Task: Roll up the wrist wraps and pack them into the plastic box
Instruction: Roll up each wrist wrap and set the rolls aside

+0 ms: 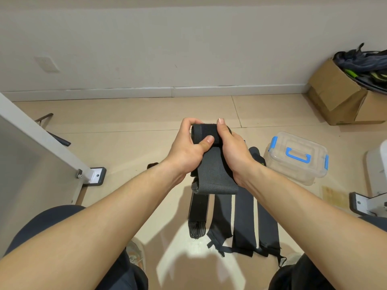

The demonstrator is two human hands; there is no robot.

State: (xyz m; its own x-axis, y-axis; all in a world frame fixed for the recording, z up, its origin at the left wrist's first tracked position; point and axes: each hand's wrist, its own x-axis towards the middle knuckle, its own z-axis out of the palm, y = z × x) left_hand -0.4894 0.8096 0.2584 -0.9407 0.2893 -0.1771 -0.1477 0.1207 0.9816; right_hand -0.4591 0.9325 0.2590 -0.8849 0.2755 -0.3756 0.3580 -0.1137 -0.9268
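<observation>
Fingers [188, 123] of the left hand [184, 149] and right hand [236, 151] curl round a part-rolled wrap [204, 132] at mid-frame, tail hanging. Other wraps [243, 216] lie flat on the floor [146, 114] below; the box [297, 158], mid-right, is lidded. Most rolling and all packing look undone.

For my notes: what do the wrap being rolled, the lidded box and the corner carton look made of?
The wrist wrap: woven, probably elastic fabric, matte dark grey; fine weave shows and it hangs limp. The plastic box: clear glossy plastic, see-through walls, blue handle and clips. The carton: likely cardboard, matte brown, creased edges.
</observation>
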